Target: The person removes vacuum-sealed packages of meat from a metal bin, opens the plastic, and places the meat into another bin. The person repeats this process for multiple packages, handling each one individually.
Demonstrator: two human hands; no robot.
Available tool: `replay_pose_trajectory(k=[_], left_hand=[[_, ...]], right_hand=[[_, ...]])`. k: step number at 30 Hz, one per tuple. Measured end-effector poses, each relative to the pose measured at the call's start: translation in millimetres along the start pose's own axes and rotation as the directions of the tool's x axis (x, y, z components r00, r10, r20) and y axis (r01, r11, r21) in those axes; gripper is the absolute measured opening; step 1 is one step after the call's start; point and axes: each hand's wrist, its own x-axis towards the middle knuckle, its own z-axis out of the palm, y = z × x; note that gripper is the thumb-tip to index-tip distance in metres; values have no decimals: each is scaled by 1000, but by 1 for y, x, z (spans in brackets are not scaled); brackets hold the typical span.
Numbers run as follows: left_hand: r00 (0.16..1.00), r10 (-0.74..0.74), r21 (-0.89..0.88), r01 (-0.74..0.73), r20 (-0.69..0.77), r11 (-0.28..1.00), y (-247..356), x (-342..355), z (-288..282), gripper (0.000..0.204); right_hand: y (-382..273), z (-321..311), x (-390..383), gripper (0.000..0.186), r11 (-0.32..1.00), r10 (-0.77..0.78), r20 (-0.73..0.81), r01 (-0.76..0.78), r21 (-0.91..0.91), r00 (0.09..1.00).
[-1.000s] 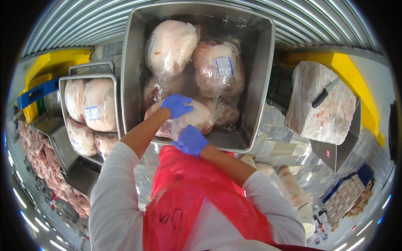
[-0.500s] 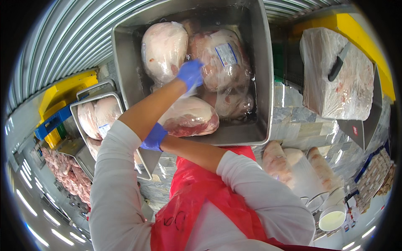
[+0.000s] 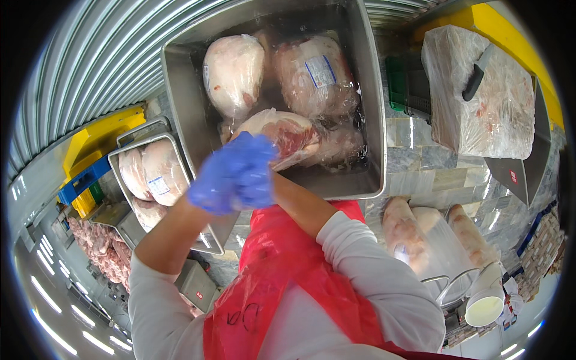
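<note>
Left grip (image 3: 211,185) and right grip (image 3: 255,174) brought together near steel bin's (image 3: 378,138) near-left corner

A wrapped meat cut (image 3: 289,141) has been shifted from the bin's near edge since half a second ago, now partly hidden by the gloves. Whether either grip is spread or pressed together cannot be told through blur. A pale wrapped piece (image 3: 234,72) is seen by the far-left corner.

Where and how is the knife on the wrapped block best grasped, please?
Probably by its black handle, from the picture's lower left: the knife lies on the wrapped block, handle end nearest that side, blade pointing toward the upper right.
</note>
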Motion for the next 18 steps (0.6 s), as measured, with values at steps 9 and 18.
replay_pose_trajectory(k=[9, 18], left_hand=[[859, 429, 958, 279, -280, 67, 53, 21, -142, 38], [879, 137, 806, -344, 457, -482, -26, 121, -191, 31]], right_hand=[[-6, 31, -57, 26, 920, 97, -410, 76, 385, 907], [-11, 20, -110, 29, 992, -67, -120, 78, 96, 991]])
